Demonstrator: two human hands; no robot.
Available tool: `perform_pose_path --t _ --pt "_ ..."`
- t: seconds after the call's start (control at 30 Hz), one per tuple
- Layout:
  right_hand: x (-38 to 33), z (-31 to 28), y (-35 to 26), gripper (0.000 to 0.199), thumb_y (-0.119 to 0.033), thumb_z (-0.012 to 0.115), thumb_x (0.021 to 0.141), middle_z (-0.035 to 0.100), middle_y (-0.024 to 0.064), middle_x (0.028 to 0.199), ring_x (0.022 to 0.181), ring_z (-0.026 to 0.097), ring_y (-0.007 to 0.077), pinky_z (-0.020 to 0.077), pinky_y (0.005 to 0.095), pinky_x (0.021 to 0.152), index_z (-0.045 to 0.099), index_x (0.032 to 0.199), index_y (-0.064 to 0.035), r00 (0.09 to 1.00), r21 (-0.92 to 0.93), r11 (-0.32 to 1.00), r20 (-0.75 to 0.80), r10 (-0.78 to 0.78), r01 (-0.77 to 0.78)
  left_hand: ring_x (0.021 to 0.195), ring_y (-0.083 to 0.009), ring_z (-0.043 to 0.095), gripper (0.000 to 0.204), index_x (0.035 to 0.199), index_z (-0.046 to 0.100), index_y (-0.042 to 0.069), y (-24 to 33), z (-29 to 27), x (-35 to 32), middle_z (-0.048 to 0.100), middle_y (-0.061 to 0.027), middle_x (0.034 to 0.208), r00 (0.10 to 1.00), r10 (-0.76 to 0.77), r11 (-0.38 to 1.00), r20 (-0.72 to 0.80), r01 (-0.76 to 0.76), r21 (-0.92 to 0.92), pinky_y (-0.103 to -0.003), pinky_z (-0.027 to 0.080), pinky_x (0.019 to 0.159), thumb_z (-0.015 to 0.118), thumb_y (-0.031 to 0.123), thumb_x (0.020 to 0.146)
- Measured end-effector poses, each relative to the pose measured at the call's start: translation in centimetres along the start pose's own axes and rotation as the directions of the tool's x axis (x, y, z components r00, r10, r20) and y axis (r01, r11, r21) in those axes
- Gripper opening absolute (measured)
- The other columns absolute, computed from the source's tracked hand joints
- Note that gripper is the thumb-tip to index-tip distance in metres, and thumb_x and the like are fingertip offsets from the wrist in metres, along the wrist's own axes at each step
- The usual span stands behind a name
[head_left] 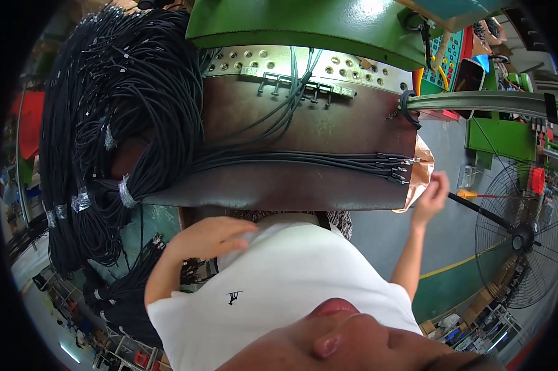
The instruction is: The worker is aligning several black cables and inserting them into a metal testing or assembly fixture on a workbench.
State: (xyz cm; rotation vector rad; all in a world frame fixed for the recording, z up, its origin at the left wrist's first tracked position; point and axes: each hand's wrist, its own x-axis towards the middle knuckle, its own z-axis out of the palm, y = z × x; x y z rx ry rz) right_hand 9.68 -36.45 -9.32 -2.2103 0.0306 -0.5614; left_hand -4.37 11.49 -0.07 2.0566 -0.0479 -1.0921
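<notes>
My left hand (220,237) hangs in front of my shirt, short of the table's front edge, fingers stretched out and nothing in it. Beyond the table's right end is my right hand (432,196), loosely bent with its fingers apart; it is close beside a piece of brown paper (421,170), and whether they touch I cannot make out. A row of black cables (291,157) lies along the brown table (316,188), their metal-tipped ends reaching that paper. Several more black cables (282,114) run over a metal holder with pegs (306,85), under the green machine (303,28).
A big heap of black cables (124,80), bundled with clear wrap (127,193), covers the left side. More bundles (130,290) lie lower down. On the right stand a metal arm (483,102), a black floor fan (521,238) and a panel with buttons (447,55).
</notes>
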Motion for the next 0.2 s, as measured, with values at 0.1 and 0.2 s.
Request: perform_pose_path --t 0.1,0.2 --pt "6.1 2.8 -8.7 0.035 -0.007 0.059 0.084 0.061 0.0118 0.111 0.105 0.056 0.0296 0.0451 0.0375 0.09 0.057 0.119 -0.0043 0.908 -0.044 0.92 0.184 -0.376 0.389 0.115 -0.0334 0.053 0.038 0.123 0.055 0.002 4.1 -2.0 1.0 0.056 -0.0174 0.125 0.827 0.557 0.805 -0.077 -0.561 -0.196 -0.039 0.043 0.096 0.056 0.022 0.091" --pt "8.6 10.9 -16.3 0.048 -0.021 0.07 0.079 0.06 0.0099 0.116 0.112 0.053 0.0287 0.0378 0.0408 0.099 0.056 0.124 -0.013 0.543 0.026 0.643 0.509 -0.668 0.765 0.117 -0.0319 0.052 0.044 0.127 0.051 0.001 7.6 -2.8 4.3 0.053 -0.0162 0.13 0.732 0.656 0.741 -0.186 -0.671 -0.029 -0.039 0.041 0.1 0.06 0.023 0.089"
